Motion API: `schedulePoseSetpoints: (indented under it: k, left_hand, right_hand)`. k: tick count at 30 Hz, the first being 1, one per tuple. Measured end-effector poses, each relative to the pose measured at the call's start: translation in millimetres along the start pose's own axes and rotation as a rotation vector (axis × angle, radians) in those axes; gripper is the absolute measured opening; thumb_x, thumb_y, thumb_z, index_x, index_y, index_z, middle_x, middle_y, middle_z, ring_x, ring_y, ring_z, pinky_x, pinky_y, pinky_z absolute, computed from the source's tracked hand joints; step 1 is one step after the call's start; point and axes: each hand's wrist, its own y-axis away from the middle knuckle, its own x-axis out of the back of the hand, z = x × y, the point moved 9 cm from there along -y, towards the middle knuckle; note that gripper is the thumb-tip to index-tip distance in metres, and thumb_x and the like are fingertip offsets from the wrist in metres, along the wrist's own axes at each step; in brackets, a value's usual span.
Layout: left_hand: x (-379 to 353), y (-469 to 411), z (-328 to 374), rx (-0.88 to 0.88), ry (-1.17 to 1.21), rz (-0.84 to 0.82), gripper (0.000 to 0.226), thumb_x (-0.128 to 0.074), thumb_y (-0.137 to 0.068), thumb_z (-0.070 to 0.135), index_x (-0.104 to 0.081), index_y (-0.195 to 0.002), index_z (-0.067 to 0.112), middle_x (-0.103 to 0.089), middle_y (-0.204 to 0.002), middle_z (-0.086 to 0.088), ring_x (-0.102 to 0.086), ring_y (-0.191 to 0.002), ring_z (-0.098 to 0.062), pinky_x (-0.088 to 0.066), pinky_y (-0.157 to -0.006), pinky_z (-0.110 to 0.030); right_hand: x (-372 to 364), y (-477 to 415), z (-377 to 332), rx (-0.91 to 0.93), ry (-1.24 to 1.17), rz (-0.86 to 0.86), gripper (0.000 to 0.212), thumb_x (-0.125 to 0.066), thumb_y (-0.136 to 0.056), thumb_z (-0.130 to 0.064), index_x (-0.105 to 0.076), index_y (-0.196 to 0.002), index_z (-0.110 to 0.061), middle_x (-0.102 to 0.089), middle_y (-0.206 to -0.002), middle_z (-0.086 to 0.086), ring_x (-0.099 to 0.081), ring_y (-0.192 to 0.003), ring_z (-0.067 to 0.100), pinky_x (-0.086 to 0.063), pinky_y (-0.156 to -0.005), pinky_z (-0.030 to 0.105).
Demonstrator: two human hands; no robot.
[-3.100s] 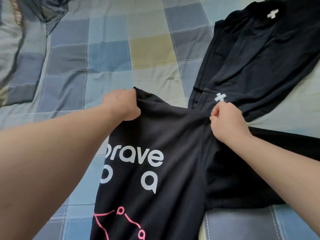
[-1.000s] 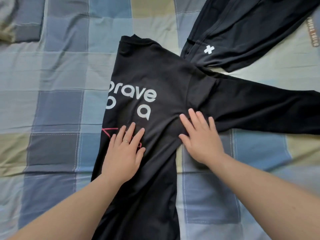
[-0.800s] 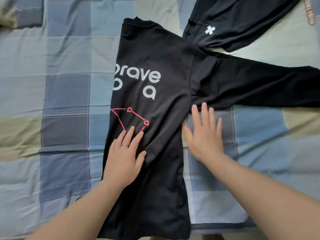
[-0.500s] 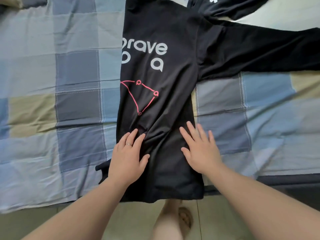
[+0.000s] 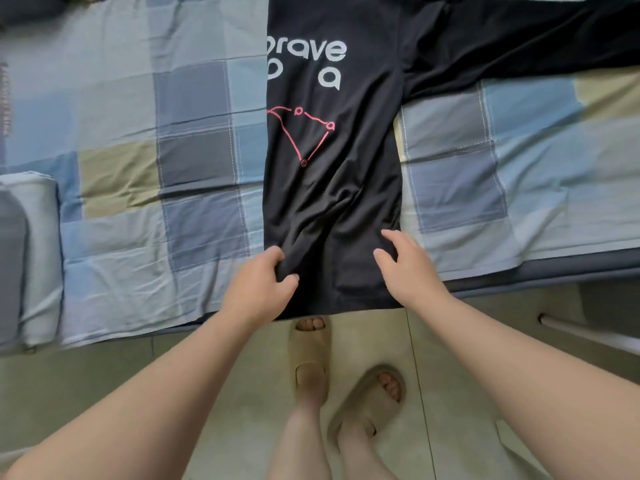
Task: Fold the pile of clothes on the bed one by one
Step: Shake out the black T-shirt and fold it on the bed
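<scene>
Black shirt (image 5: 346,202), seemingly one; two hands (image 5: 263,285) (image 5: 408,271)

Soft, even light fills the scene, bright enough that the checks of the bed cover (image 5: 194,168) read as clear pale blues, greys and olive. Where the light comes from cannot be told. Shadows are shallow and blurred at their edges, showing mostly as thin grey lines along the creases of the cover. The black shirt (image 5: 332,209) swallows most of the light. Its folds near the hem show only as a dull grey sheen, while its white lettering (image 5: 311,50) stands sharp. The floor (image 5: 214,368) tiles carry a mild, spread-out gloss. The centre is crisp, but toward the left border the cover smears with motion blur. The wide lens curves the bed's near edge and swells the forearms (image 5: 156,393) in the lower corners.
</scene>
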Motion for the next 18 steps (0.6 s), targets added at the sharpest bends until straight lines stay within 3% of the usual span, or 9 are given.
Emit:
schedulePoseSetpoints:
  k: [3,6,8,13,16,18]
  left_hand:
    - [-23,28,47,-0.232,-0.022,-0.061,0.027,-0.062,-0.091,0.028,-0.037,-0.081,0.021,-0.047,-0.067,0.005,-0.050,-0.070,-0.025,-0.042,-0.062,-0.039]
    - [-56,42,92,-0.468,-0.166,-0.051,0.027,-0.059,-0.092,0.033,-0.036,-0.084,0.022,-0.047,-0.076,0.007,-0.051,-0.079,-0.026,-0.042,-0.065,-0.041]
    - [-79,46,114,-0.573,-0.216,-0.061,0.026,-0.060,-0.090,0.034,-0.038,-0.084,0.022,-0.044,-0.081,0.007,-0.052,-0.082,-0.027,-0.040,-0.068,-0.040]
    - [-121,45,123,-0.625,-0.322,-0.163,0.016,-0.059,-0.090,0.035,-0.055,-0.095,0.020,-0.054,-0.093,0.003,-0.052,-0.090,-0.028,-0.037,-0.070,-0.037]
    - [-130,40,108,-0.621,-0.397,-0.259,0.022,-0.057,-0.092,0.043,-0.059,-0.108,0.029,-0.057,-0.107,0.008,-0.051,-0.101,-0.024,-0.036,-0.077,-0.036]
    - [-133,39,94,-0.624,-0.402,-0.338,0.031,-0.057,-0.091,0.056,-0.060,-0.117,0.039,-0.055,-0.125,0.014,-0.046,-0.116,-0.019,-0.036,-0.093,-0.037]
  right_hand:
    - [5,15,10,-0.093,-0.260,0.079,0.037,-0.048,-0.103,-0.031,-0.055,-0.138,-0.024,-0.053,-0.142,-0.007,-0.047,-0.131,0.011,-0.034,-0.113,0.030]
    - [11,24,30,-0.271,-0.607,0.079,0.020,-0.047,-0.104,-0.032,-0.060,-0.118,-0.029,-0.067,-0.125,0.001,-0.063,-0.111,0.019,-0.046,-0.103,0.039]
    - [9,27,40,-0.355,-0.723,-0.007,0.025,-0.044,-0.105,-0.039,-0.057,-0.121,-0.026,-0.069,-0.118,0.003,-0.066,-0.107,0.022,-0.048,-0.101,0.043]
    - [-9,21,44,-0.417,-0.720,-0.221,0.032,-0.053,-0.097,-0.053,-0.063,-0.115,-0.028,-0.073,-0.109,-0.003,-0.070,-0.099,0.020,-0.052,-0.085,0.038]
    - [-12,10,43,-0.408,-0.670,-0.184,0.023,-0.064,-0.094,-0.040,-0.067,-0.107,-0.021,-0.071,-0.097,-0.001,-0.068,-0.083,0.018,-0.052,-0.070,0.032]
    - [-6,5,42,-0.379,-0.619,-0.102,0.016,-0.068,-0.092,-0.028,-0.071,-0.102,-0.015,-0.075,-0.098,0.005,-0.071,-0.089,0.023,-0.058,-0.079,0.038]
